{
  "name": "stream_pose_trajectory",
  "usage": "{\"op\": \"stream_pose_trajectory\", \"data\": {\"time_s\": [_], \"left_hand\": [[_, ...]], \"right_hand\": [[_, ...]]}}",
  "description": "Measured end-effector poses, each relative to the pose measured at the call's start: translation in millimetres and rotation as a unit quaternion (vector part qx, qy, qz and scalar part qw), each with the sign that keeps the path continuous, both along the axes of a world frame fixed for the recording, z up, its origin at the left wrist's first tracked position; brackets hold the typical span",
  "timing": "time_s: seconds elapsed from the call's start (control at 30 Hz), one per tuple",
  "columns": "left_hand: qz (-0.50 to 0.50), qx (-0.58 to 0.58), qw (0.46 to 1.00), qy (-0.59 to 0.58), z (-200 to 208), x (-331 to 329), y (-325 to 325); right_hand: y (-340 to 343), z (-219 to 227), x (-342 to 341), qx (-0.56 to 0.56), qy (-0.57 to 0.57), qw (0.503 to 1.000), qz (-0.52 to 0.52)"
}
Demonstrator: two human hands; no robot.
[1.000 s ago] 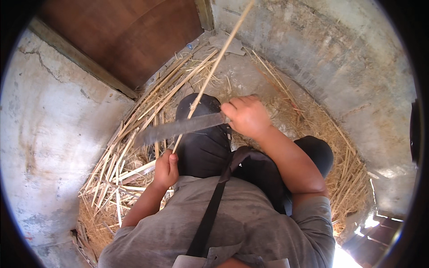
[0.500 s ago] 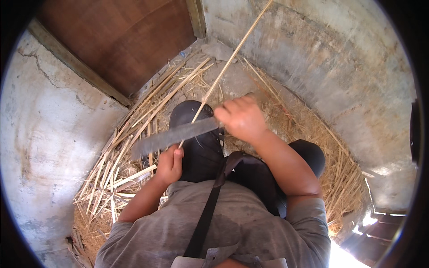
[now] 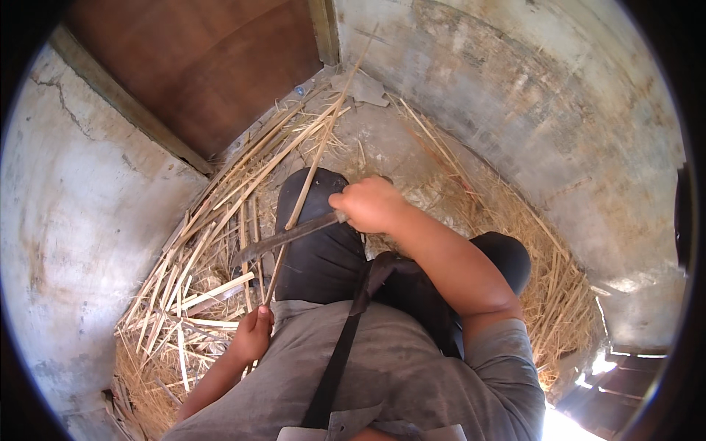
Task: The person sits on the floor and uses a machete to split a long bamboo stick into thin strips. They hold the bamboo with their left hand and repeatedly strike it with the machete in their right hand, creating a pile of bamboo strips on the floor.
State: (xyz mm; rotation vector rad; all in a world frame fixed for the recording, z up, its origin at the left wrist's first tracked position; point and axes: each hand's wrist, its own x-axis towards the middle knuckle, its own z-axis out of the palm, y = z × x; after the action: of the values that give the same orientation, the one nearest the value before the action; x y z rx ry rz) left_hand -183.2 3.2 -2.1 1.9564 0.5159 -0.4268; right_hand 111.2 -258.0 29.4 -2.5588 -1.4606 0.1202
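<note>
Low at the left of my body, my left hand (image 3: 256, 332) is closed around the near end of a long thin bamboo strip (image 3: 312, 173). The strip slants up and away over my dark-trousered knee (image 3: 321, 192), and its far tip is blurred by motion. In my right hand (image 3: 371, 206), closed on its handle, is a machete (image 3: 290, 235) with a dark, broad blade. The blade points left and lies across the strip just above the knee. Whether its edge touches the strip I cannot tell.
Pale split bamboo strips (image 3: 202, 235) are heaped on the floor at the left. Fine shavings (image 3: 562, 309) pile up at the right. A brown door panel (image 3: 198, 66) stands at the far left, and weathered walls (image 3: 544, 110) close in on both sides.
My left hand has drawn the strip down toward my body, and its far end has swung left. My right hand and the machete have moved slightly left, with the blade turned narrower to view.
</note>
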Motion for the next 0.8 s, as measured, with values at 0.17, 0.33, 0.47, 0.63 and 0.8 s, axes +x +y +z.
{"op": "stream_pose_trajectory", "data": {"time_s": [0.17,0.33,0.47,0.63,0.8], "left_hand": [[0.033,-0.026,0.996,0.078,23,25,-3],[-0.007,0.02,0.998,0.053,17,35,-8],[0.0,0.045,0.999,0.008,-7,32,-9],[0.007,0.078,0.997,-0.004,-4,37,-12],[-0.021,0.206,0.977,-0.041,15,53,-29]], "right_hand": [[-2,-2,10,-0.011,0.048,0.998,-0.033],[7,3,-6,-0.064,0.03,0.997,-0.015],[6,-4,23,-0.058,0.055,0.995,-0.065],[11,-18,6,0.006,0.019,1.0,0.003],[20,-3,32,-0.006,0.026,0.999,-0.046]]}}
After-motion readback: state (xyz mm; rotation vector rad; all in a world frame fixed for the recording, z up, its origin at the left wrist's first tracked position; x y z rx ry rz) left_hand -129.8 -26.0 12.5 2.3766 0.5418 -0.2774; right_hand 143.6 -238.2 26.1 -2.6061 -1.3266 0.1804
